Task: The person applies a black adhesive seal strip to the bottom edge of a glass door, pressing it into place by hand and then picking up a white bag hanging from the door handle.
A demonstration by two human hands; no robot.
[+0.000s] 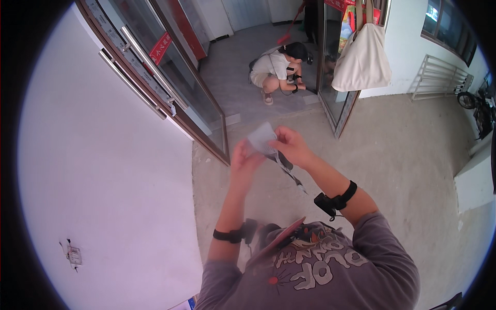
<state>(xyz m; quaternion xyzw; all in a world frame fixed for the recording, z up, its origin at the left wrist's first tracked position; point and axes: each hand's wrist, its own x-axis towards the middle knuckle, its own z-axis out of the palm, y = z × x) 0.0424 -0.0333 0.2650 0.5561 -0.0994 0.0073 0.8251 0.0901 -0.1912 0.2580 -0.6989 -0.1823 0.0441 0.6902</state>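
Out in front of me I hold a pale grey, folded, cloth-like piece (262, 137) between both hands. Its exact kind is hard to make out because of blur. My left hand (245, 157) grips its left side, fingers closed and smeared a little by motion. On the opposite edge, my right hand (293, 146) pinches it with thumb and fingers. Beneath the right hand hangs a dark piece with a thin, pale, pointed strip (296, 182); whether it is joined to the grey piece I cannot tell. Black straps with small boxes circle both my forearms.
Ahead is an open glass doorway with a left door leaf (170, 77) and a right leaf (338, 98). A person (274, 67) crouches inside. A cream bag (364, 59) hangs at the right leaf. A white wall (103, 181) runs along my left; a metal rack (439, 77) leans far right.
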